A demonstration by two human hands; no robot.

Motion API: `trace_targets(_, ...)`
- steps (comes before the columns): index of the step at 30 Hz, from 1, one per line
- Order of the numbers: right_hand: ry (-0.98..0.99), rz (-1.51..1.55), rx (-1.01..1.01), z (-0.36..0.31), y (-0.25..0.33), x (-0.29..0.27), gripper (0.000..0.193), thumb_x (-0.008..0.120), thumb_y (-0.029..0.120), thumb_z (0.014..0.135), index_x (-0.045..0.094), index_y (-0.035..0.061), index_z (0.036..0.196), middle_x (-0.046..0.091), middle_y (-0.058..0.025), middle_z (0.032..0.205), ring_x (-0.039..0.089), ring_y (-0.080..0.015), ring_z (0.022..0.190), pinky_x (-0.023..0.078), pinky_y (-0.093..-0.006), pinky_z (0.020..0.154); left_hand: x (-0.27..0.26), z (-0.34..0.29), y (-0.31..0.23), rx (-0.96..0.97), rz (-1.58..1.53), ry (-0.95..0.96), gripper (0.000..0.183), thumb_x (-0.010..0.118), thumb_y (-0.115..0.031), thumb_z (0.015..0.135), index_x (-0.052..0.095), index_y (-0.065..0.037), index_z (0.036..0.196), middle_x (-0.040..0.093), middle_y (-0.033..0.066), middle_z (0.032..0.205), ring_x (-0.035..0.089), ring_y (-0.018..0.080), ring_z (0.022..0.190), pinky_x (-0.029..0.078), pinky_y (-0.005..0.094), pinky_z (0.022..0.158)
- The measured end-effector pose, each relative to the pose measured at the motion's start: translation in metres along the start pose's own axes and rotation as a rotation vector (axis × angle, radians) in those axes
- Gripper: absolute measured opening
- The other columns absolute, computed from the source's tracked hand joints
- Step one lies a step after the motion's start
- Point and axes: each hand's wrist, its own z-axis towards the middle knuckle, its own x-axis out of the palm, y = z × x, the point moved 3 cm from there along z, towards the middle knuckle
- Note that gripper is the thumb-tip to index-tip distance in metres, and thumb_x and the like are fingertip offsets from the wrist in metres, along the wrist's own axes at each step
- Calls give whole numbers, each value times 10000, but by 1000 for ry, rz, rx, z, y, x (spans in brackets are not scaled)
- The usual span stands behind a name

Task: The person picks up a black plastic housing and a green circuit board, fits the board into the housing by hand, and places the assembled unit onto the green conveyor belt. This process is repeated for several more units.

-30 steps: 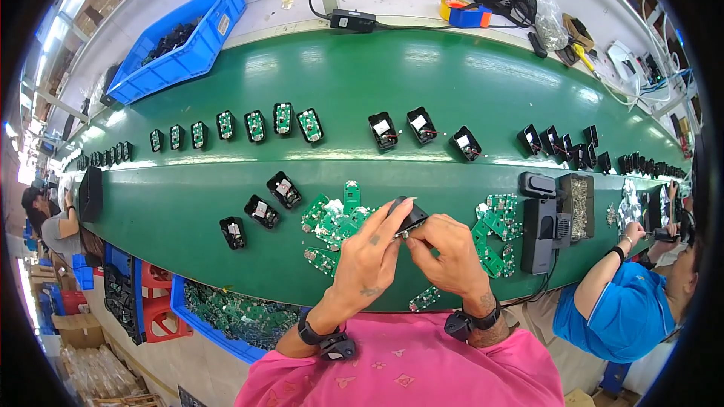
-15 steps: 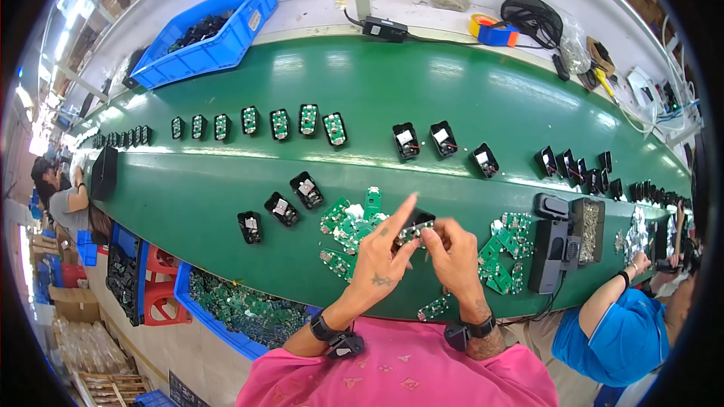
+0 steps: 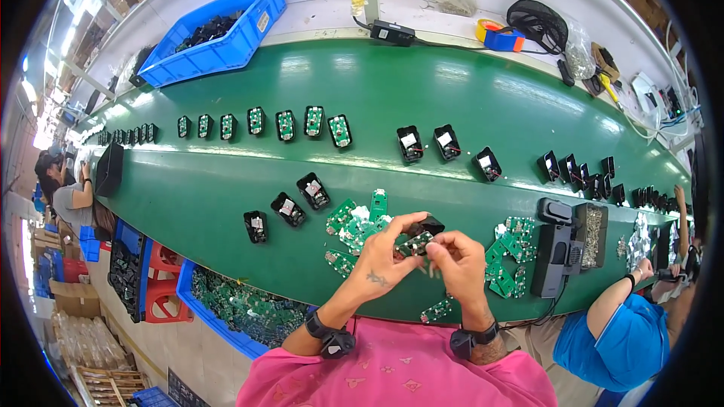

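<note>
Between my hands is a small green circuit board (image 3: 415, 244), with a black plastic housing (image 3: 432, 224) right behind it. My left hand (image 3: 379, 260) curls around the left side of both, thumb against the board. My right hand (image 3: 461, 262) pinches at the board's right end with thumb and forefinger; whether something small is between those fingertips I cannot make out. Just left of my hands lies a loose pile of green circuit boards (image 3: 356, 230). Three black housings with parts inside (image 3: 288, 209) stand left of the pile.
Green boards (image 3: 508, 252) lie right of my hands, beside a black device (image 3: 552, 249) and a bin of small metal parts (image 3: 593, 235). Rows of housings (image 3: 285, 126) line the green bench (image 3: 452, 98). A blue crate (image 3: 211, 41) stands behind. A person in blue (image 3: 615, 335) sits at right.
My left forefinger, stretched out before, has bent down around the housing. The board is tilted more toward me, and my right fingers have closed in at its right end.
</note>
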Motion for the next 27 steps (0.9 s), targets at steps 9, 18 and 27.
trace_targets(9, 47, -134, 65, 12, 17, -27, 227, 582, 164, 1007, 633, -8, 869, 613, -9, 628, 519, -40, 510, 375, -209, 443, 14, 5, 1, -15, -68, -39, 548, 687, 90, 821, 552, -72, 1327, 635, 125, 1178, 713, 152, 849, 594, 249, 700)
trace_targets(18, 99, 136, 83, -4, 10, -8, 266, 555, 185, 1020, 577, 8, 822, 624, -44, 664, 544, -73, 499, 409, -221, 437, 22, 3, 11, 85, -53, -232, 539, 684, 100, 823, 575, -77, 1320, 679, 122, 1092, 678, 98, 722, 545, 256, 565)
trace_targets(27, 197, -325, -111, -3, 29, -16, 232, 610, 138, 964, 587, -1, 780, 556, -19, 564, 501, -69, 493, 370, -269, 447, 23, 2, 9, 167, 35, -196, 542, 655, 134, 811, 597, -81, 1305, 681, 141, 1140, 679, 93, 752, 551, 237, 601)
